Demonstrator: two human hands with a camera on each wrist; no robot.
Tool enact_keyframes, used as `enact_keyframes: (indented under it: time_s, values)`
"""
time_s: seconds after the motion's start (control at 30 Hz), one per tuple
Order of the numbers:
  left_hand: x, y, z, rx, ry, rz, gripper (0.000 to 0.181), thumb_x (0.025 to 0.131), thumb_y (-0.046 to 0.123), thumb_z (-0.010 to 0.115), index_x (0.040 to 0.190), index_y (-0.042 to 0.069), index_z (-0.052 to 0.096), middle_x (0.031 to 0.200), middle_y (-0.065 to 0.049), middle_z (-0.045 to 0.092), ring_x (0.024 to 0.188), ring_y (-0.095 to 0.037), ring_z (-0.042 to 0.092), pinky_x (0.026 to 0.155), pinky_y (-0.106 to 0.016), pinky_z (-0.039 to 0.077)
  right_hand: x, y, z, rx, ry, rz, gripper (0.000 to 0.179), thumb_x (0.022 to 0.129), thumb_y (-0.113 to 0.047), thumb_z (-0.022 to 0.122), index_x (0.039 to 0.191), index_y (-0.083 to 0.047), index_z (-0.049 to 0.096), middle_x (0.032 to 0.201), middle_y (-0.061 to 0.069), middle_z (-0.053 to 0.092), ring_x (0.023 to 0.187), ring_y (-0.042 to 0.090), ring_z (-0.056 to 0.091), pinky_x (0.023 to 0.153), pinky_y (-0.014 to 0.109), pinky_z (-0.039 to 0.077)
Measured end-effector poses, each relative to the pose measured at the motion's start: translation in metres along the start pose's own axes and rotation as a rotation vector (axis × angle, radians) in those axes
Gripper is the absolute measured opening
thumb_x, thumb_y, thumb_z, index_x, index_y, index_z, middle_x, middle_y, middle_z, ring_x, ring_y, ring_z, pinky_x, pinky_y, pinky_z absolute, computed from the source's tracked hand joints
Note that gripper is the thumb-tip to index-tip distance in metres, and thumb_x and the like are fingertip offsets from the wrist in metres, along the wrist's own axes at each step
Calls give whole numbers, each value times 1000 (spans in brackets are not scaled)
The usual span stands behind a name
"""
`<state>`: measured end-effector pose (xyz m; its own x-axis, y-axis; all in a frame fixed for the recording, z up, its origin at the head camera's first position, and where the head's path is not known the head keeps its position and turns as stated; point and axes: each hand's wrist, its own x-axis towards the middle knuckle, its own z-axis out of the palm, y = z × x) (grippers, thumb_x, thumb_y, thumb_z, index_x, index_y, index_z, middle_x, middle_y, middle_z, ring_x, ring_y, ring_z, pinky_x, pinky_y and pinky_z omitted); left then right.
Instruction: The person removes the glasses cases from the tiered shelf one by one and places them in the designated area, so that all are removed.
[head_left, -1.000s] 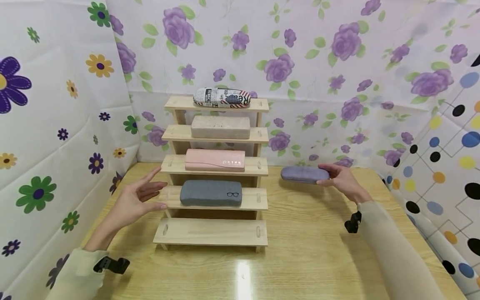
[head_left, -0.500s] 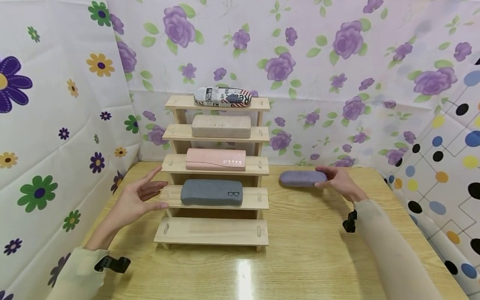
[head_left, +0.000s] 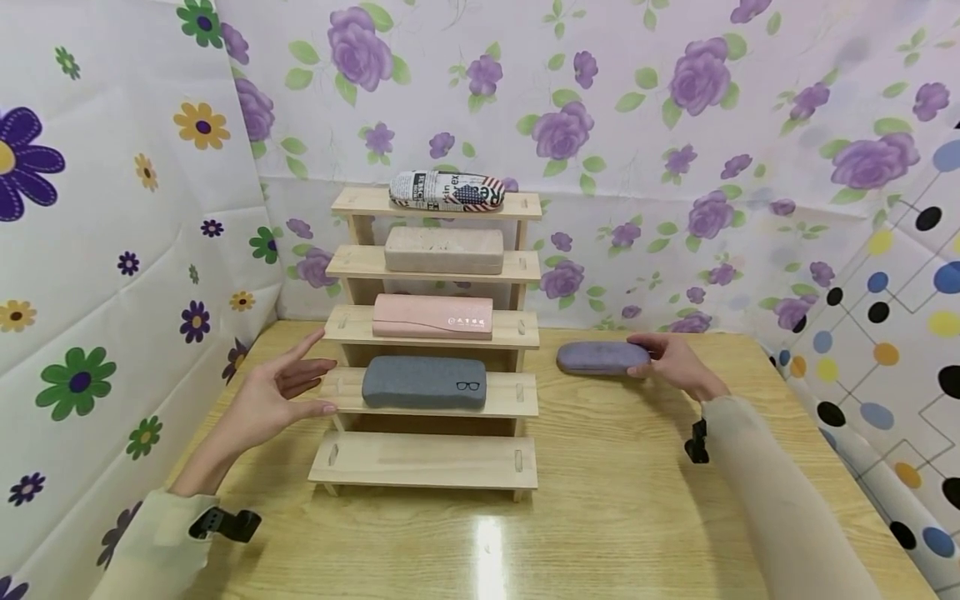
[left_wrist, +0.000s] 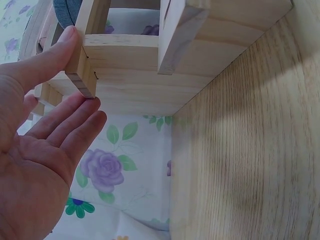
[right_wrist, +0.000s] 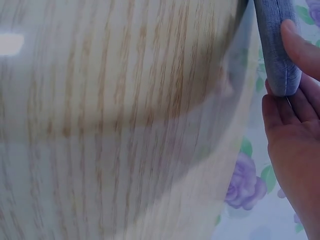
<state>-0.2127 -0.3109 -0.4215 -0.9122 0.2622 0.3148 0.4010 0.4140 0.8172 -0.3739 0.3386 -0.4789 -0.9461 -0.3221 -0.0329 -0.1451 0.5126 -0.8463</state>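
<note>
In the head view my right hand (head_left: 675,365) grips the right end of a purple glasses case (head_left: 592,357), right of a stepped wooden rack (head_left: 423,458). The right wrist view shows the thumb on one side of the case (right_wrist: 277,50) and fingers on the other. Whether the case touches the table is hard to tell. My left hand (head_left: 266,400) is at the rack's left side, fingers mostly straight. In the left wrist view its thumb and fingertips touch the end of a shelf board (left_wrist: 82,75). On that shelf lies a blue-grey glasses case (head_left: 423,383).
Higher shelves carry a pink glasses case (head_left: 432,317), a beige glasses case (head_left: 444,252) and a newspaper-print glasses case (head_left: 447,192). The lowest shelf is bare wood. A wood-grain table (head_left: 600,500) lies below, with patterned cloth walls (head_left: 622,125) behind and at both sides.
My right hand has shifted slightly left with the purple glasses case, whose top now shows more. The left hand keeps its place on the rack.
</note>
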Motion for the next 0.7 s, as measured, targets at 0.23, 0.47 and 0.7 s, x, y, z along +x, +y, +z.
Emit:
enact_keyframes:
  time_s: [0.23,0.47,0.7]
  values:
    - [0,-1,0,-1,0,-9,104,84,2,89,168,25,33,139,-22,65,128,-38,62,103,-31,55,4,1,5,-67,5,-24,69,93,-1,80,152,10,47,155,32,46,143,52,40,119,64,36]
    - [0,-1,1,7,-1,-12,104,84,4,90,168,26,32,139,-21,65,127,-37,62,103,-31,55,5,5,8,-86,0,-39,70,90,3,80,150,13,47,154,34,45,145,52,37,122,64,31]
    - [0,-1,0,4,1,-3,103,84,3,90,168,24,33,139,-23,65,127,-41,61,102,-32,55,6,8,10,-73,-1,-34,70,92,4,78,152,13,45,156,33,43,147,51,34,123,64,30]
